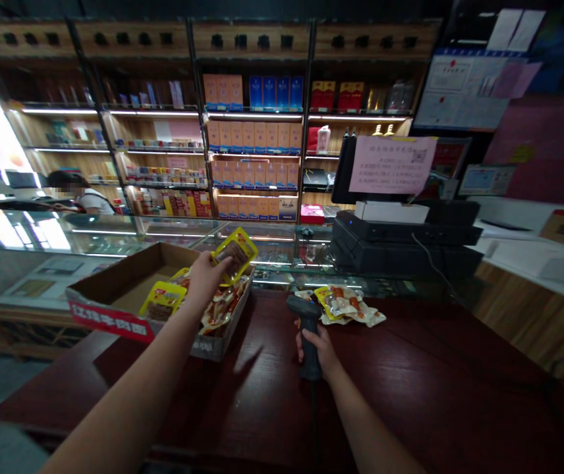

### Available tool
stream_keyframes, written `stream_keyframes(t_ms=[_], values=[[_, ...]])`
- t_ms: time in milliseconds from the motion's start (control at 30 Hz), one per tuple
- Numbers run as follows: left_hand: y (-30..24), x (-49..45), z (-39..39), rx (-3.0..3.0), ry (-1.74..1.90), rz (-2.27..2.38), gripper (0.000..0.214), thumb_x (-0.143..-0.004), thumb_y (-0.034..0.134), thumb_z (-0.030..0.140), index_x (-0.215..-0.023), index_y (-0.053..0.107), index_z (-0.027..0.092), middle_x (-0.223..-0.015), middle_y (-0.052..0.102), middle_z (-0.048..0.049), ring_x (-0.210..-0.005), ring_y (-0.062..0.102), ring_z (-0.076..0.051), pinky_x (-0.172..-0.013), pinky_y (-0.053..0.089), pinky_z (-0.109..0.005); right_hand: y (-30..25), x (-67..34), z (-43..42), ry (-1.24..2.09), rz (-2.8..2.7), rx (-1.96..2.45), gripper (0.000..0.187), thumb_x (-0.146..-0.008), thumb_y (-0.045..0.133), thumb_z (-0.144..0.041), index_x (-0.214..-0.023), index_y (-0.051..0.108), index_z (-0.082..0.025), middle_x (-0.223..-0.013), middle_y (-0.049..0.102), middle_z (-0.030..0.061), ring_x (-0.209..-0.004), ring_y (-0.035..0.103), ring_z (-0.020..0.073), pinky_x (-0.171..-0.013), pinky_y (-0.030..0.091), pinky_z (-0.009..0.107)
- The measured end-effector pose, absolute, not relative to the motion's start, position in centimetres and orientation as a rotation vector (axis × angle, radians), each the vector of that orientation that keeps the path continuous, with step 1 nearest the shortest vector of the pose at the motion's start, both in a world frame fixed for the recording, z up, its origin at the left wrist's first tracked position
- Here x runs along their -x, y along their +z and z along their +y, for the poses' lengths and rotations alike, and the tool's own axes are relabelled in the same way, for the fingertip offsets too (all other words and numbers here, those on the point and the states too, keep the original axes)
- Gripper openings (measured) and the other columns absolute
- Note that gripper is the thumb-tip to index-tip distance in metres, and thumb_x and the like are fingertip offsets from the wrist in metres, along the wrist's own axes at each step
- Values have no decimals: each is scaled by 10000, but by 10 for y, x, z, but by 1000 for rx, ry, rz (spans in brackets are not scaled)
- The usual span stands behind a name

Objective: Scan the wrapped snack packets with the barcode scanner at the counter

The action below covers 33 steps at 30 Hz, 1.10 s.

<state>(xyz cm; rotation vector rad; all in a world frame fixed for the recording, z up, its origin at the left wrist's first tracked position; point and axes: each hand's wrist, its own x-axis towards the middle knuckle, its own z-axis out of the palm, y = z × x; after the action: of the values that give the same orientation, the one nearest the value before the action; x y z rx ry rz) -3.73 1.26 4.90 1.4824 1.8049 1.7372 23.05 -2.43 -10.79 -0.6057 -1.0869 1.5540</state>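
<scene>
My left hand (205,278) grips a yellow-edged snack packet (237,253) with brown contents showing through its window, raised above the right part of an open cardboard box (111,286). Inside the box lie another yellow packet (162,299) and several clear packets of reddish food (220,309). My right hand (317,345) is wrapped around the handle of a dark barcode scanner (306,322), held over the dark red table with its cord hanging down. Just behind the scanner, a small pile of snack packets (348,304), yellow and clear, rests on the table.
The dark red table (410,375) meets a glass display counter (282,247). A black till (405,240) and a screen with a pink paper notice (391,164) stand at the right. Shelves of boxed goods (255,138) line the back wall. Another person (97,201) is at the far left.
</scene>
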Motion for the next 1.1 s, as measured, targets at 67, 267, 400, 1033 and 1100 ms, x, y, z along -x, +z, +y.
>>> stream_keyframes(t_ms=[67,267,400,1033,1100], values=[[22,-2,2,-1175,1790,1360,339,-648,666,411,-854,557,165,-715,628,-19,-621,610,-170,-564,487,-292,-106,-232,-25,1561,-1069,587,376,-711,680,-378,-977,564,-139,-560,602,-23,-364,532,104,-352,441,209],[-78,-69,8,-581,1702,826,329,-581,695,79,-851,531,174,-790,647,-14,-699,643,-136,-671,529,-285,-102,-235,-28,1558,-993,573,401,-687,683,-400,-972,564,-145,-541,593,-32,-344,515,102,-335,432,209],[-112,-69,20,-462,1776,918,354,-599,629,-32,-857,546,196,-808,643,10,-744,646,-112,-741,520,-254,-103,-231,-29,1586,-1101,609,379,-691,678,-389,-947,558,-137,-529,605,-21,-341,526,107,-338,428,202],[-115,-70,17,-610,1752,881,369,-595,669,50,-939,599,162,-684,649,4,-577,616,-119,-561,495,-224,-105,-220,-35,1621,-1270,702,350,-669,672,-393,-876,537,-145,-508,588,-34,-325,521,113,-313,404,191],[-116,-69,19,-565,1765,895,355,-595,656,15,-912,599,164,-687,647,7,-592,623,-110,-583,501,-210,-107,-220,-34,1624,-1258,707,359,-665,677,-399,-878,539,-146,-505,589,-33,-320,518,112,-309,403,190]])
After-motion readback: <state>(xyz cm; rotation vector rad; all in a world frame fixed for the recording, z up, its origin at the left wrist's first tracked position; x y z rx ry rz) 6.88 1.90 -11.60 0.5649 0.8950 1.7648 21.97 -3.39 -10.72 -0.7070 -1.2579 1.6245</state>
